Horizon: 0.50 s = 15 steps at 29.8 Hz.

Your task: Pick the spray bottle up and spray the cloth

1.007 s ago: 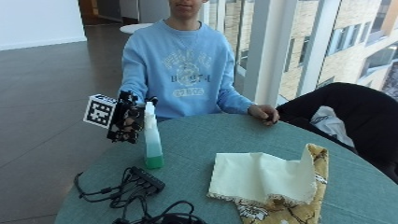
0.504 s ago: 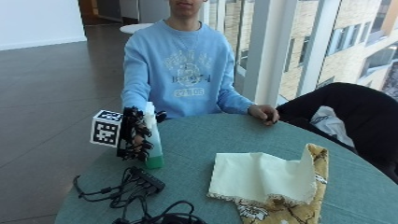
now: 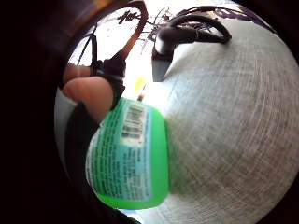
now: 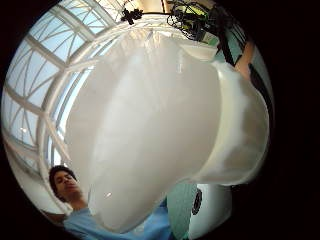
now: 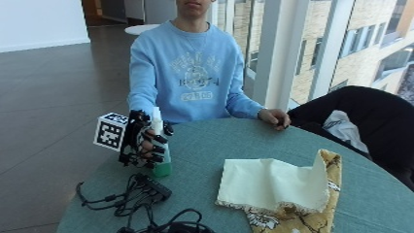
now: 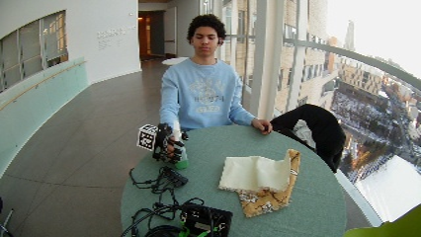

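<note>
At the table's left side stands the spray bottle (image 5: 161,166), green below with a white spray head (image 5: 156,118). My gloved right hand (image 5: 141,141) grips its middle, fingers curled round the body. The bottle's base seems to rest on the table (image 5: 213,141). Its green labelled body (image 3: 131,154) fills the little finger side palm view, and the white spray head (image 4: 160,120) fills the thumb side view. The cream cloth (image 5: 271,183) lies flat to the right, partly over a yellow patterned cloth (image 5: 304,218). In the wide outside view the hand (image 6: 164,143) holds the bottle (image 6: 180,162) left of the cloth (image 6: 253,173).
A bundle of black cables with a small box (image 5: 139,191) lies just in front of the bottle. The person's bare left hand (image 5: 275,118) rests on the far edge. A black jacket on a chair (image 5: 362,116) stands to the right. A black device (image 6: 204,219) sits at the near edge.
The gloved hand has come down from beside the bottle's top and wrapped its fingers round the bottle's body. The bottle and cloths have stayed in place.
</note>
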Tool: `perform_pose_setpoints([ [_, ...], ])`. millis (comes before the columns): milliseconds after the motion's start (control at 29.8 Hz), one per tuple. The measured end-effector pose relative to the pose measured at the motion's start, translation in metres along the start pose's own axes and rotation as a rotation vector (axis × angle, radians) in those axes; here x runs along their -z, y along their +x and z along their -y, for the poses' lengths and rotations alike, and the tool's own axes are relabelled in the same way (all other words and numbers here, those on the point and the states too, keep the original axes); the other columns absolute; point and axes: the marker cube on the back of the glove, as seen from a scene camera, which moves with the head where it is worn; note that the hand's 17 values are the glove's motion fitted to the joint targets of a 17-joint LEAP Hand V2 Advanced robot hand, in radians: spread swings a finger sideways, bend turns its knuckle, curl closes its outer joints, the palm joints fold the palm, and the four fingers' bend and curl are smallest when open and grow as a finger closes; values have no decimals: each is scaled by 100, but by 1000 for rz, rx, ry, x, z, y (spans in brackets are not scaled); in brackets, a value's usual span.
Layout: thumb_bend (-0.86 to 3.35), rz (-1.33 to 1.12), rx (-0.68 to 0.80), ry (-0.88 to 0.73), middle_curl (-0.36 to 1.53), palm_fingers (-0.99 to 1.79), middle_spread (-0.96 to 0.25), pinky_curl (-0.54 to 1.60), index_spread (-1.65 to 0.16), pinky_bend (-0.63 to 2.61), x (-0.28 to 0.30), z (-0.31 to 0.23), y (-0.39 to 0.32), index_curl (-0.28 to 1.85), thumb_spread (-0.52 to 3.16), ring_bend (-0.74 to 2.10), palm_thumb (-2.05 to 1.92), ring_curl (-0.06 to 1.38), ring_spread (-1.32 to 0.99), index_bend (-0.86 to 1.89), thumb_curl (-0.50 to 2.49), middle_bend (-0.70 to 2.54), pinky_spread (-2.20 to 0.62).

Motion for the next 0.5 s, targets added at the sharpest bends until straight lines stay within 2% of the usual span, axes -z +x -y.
perform_pose_setpoints([
  [235,3,-47,64,-60,42,111,-10,28,-25,16,-6,10,-35,41,84,43,93,38,-7,26,47,23,18],
  [504,-1,-144,121,-239,44,120,-10,30,-24,19,-27,45,-107,44,76,48,95,40,-7,21,52,24,12],
])
